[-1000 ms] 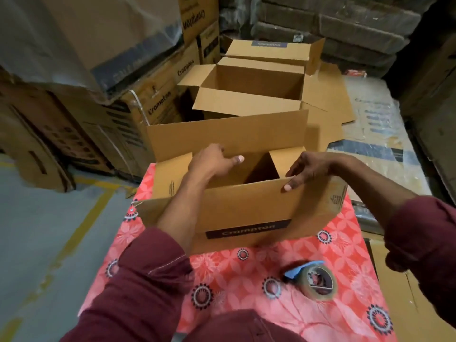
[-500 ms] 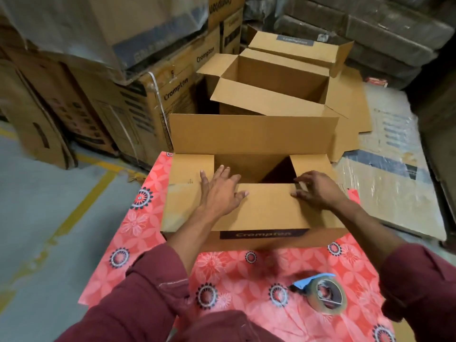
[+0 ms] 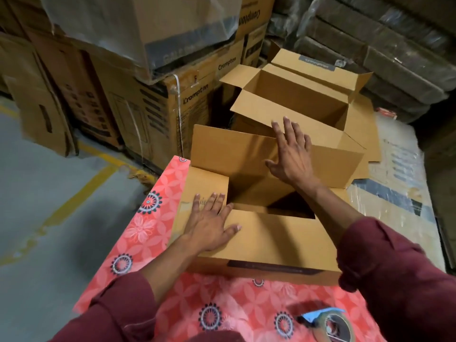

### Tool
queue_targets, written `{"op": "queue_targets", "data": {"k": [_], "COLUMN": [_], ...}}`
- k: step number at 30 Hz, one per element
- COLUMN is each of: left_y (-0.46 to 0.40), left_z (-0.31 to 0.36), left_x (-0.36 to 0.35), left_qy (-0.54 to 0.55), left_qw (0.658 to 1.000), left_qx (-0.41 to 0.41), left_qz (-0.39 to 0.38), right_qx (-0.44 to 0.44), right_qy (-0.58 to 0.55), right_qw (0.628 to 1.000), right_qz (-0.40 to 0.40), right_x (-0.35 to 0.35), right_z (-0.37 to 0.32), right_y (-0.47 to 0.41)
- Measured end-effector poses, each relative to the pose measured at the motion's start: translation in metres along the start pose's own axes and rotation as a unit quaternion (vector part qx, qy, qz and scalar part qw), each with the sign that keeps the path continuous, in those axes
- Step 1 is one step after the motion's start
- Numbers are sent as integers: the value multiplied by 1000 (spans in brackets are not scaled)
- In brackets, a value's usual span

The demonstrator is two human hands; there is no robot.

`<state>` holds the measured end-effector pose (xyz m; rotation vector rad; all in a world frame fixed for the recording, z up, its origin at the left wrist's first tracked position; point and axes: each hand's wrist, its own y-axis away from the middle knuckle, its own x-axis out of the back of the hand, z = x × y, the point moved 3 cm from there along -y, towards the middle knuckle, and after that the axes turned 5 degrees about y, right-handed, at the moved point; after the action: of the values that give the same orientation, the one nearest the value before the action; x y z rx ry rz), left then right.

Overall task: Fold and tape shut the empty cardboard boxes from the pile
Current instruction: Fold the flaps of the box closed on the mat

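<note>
With the near flap now pinned flat under the spread left hand [image 3: 209, 224], the flat-fingered right hand [image 3: 292, 156] has reached the far flap [image 3: 232, 149] of the box [image 3: 271, 245] on the table [image 3: 148, 218], leaving closing and taping.

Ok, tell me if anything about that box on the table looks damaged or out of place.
Nothing stands out. The cardboard box looks sound, just half folded: the left hand presses down the near flaps while the right hand reaches its upright far flap. The tape dispenser lies unused.
</note>
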<state>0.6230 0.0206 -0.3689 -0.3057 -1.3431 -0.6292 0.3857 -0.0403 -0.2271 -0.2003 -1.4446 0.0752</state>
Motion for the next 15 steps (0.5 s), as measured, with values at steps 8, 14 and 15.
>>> {"op": "queue_targets", "data": {"k": [8,14,15], "left_y": [36,67,70], "left_z": [-12,-11,-13], "left_x": [2,-4,-8], "left_qy": [85,102,96], "left_qw": [972,940,943], "left_qx": [-77,-107,-106], "left_qz": [207,308,299], "right_qx": [57,76,82], "right_qy": [-56,-95,-97], "right_qw": [997,991,990], "right_qz": [3,-62,-65], "right_x": [1,-29,-36], "right_z": [-37,-54,-54], "right_y": [33,100,108]}}
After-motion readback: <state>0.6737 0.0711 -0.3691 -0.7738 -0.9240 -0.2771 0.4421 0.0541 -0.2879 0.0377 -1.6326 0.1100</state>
